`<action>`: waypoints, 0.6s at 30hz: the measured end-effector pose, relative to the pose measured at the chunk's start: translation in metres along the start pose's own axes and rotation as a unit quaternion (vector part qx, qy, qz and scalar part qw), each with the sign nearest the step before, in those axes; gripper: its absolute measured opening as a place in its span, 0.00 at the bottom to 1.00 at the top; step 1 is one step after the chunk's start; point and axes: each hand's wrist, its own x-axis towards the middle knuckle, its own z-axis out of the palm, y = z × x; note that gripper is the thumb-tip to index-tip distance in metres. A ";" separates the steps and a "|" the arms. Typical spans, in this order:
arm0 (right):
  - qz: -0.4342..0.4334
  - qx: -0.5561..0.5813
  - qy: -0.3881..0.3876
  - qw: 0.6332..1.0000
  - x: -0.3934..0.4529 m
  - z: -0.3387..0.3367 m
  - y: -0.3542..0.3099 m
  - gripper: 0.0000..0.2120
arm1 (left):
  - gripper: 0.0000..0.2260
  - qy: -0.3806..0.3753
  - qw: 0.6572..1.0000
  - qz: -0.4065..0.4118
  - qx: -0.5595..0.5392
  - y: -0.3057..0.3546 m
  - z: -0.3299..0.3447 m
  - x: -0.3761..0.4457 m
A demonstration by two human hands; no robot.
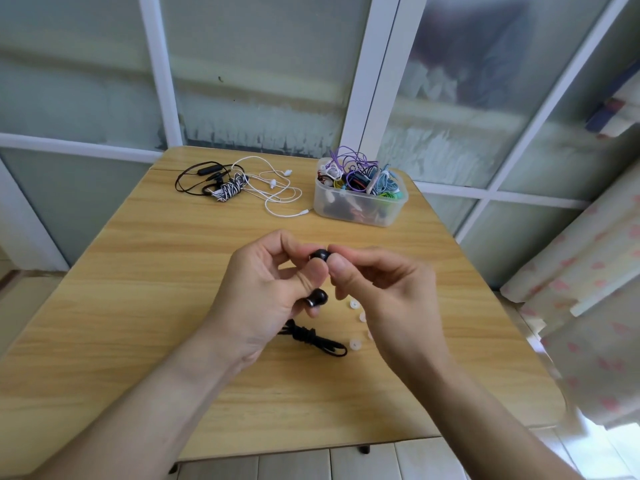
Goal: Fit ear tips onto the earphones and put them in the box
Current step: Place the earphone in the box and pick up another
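My left hand [263, 289] pinches a black earbud [319, 255] between thumb and forefinger above the wooden table [138, 306]. My right hand [377, 289] meets it from the right, its thumb and fingertip pressed against the bud's end. A second black earbud [317, 298] hangs under my left palm. The coiled black cable [311, 336] lies on the table below. Several clear ear tips [354, 344] lie beside the cable, partly hidden by my right hand. The clear plastic box [360, 202] stands at the far right, full of tangled earphones.
White earphones [277, 188] and a black neckband set with a striped bundled cable [214, 183] lie at the table's far edge, left of the box. A window frame stands behind the table. Patterned fabric [588, 289] hangs close to the right edge.
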 end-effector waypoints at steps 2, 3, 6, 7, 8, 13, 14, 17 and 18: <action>0.103 0.080 -0.045 0.990 0.003 0.000 0.000 0.09 | 0.09 -0.005 0.999 0.038 0.038 -0.002 -0.003 0.001; 0.155 0.137 -0.068 0.976 0.005 -0.001 -0.001 0.10 | 0.08 -0.008 0.997 0.052 0.056 -0.003 -0.004 0.001; 0.227 0.185 -0.093 0.951 0.012 -0.007 -0.005 0.12 | 0.06 -0.007 0.992 0.073 0.104 -0.006 -0.007 0.001; 0.214 0.154 -0.100 0.959 0.013 -0.009 -0.008 0.13 | 0.05 -0.006 0.990 0.077 0.116 -0.006 -0.007 0.000; 0.189 0.111 -0.108 0.970 0.014 -0.012 -0.011 0.14 | 0.05 -0.005 0.990 0.076 0.120 -0.006 -0.007 0.000; 0.034 -0.221 -0.013 0.975 0.028 -0.052 -0.009 0.09 | 0.06 0.027 0.997 -0.006 0.078 -0.009 -0.006 0.002; 0.010 -0.322 0.013 0.947 0.031 -0.063 -0.006 0.06 | 0.05 0.033 0.997 -0.023 0.069 -0.011 -0.006 0.002; 0.033 -0.474 -0.039 0.879 0.030 -0.078 0.000 0.04 | 0.07 0.044 0.996 -0.071 0.025 -0.014 -0.007 0.006; 0.051 -0.480 -0.074 0.873 0.029 -0.079 0.002 0.03 | 0.08 0.042 0.995 -0.085 0.010 -0.012 -0.007 0.007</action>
